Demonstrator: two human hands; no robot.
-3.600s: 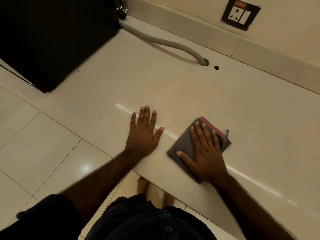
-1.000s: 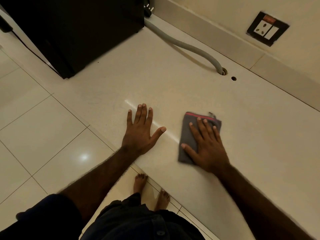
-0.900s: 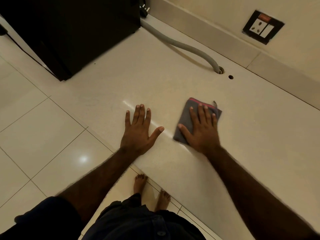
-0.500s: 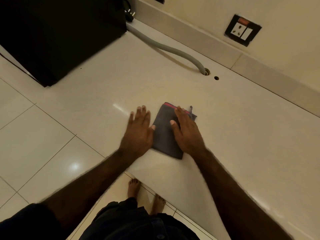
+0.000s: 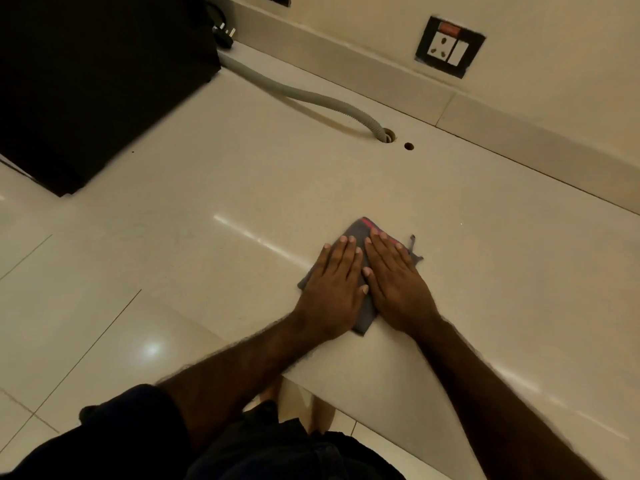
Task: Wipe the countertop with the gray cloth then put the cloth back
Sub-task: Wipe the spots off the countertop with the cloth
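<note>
The gray cloth (image 5: 357, 231), folded and edged with a red stripe, lies flat on the pale countertop (image 5: 242, 174) near its front edge. My left hand (image 5: 332, 289) and my right hand (image 5: 398, 282) both press down on it, palms flat, side by side with fingers pointing away from me. The hands cover most of the cloth; only its far corner, left edge and near corner show.
A large black appliance (image 5: 86, 81) stands at the back left. A gray corrugated hose (image 5: 311, 98) runs from it into a hole in the countertop, beside a smaller hole (image 5: 408, 146). A wall socket (image 5: 448, 46) sits above. Tiled floor (image 5: 69, 306) lies left.
My right hand slid the cloth to the left toward my left hand. My left hand has come off the bare counter and now rests on the cloth beside the right.
</note>
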